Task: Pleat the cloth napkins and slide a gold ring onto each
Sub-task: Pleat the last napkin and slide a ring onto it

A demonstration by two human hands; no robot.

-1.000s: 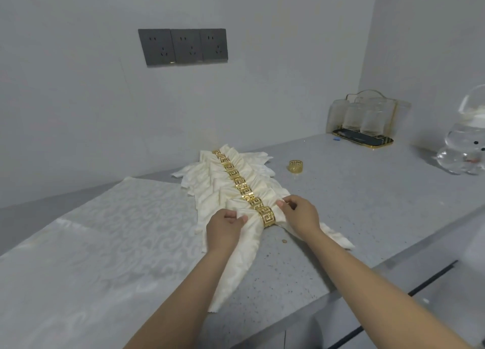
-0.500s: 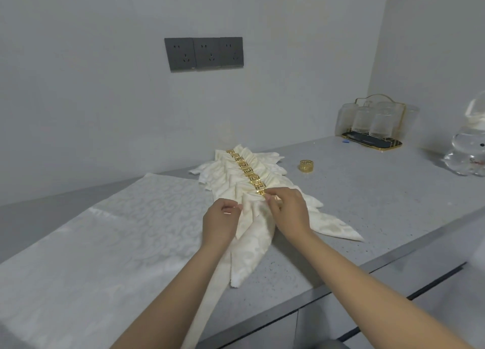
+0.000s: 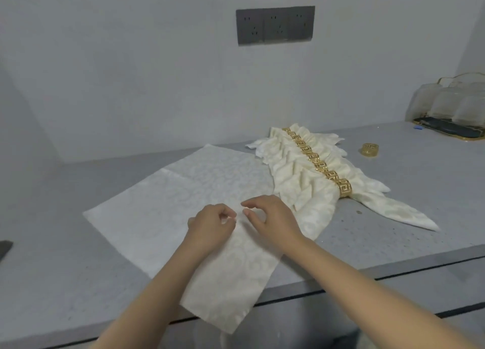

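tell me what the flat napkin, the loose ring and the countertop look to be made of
Flat napkin: woven cloth, cream, with a faint damask scroll pattern and soft sheen.
Loose ring: shiny gold-coloured openwork, probably metal, possibly plated plastic.
Countertop: grey, matte, finely speckled, likely stone or composite.

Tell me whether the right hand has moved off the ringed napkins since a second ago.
Yes. The right hand has left the row of ringed napkins and gone leftward onto the flat napkin, close beside the left hand.
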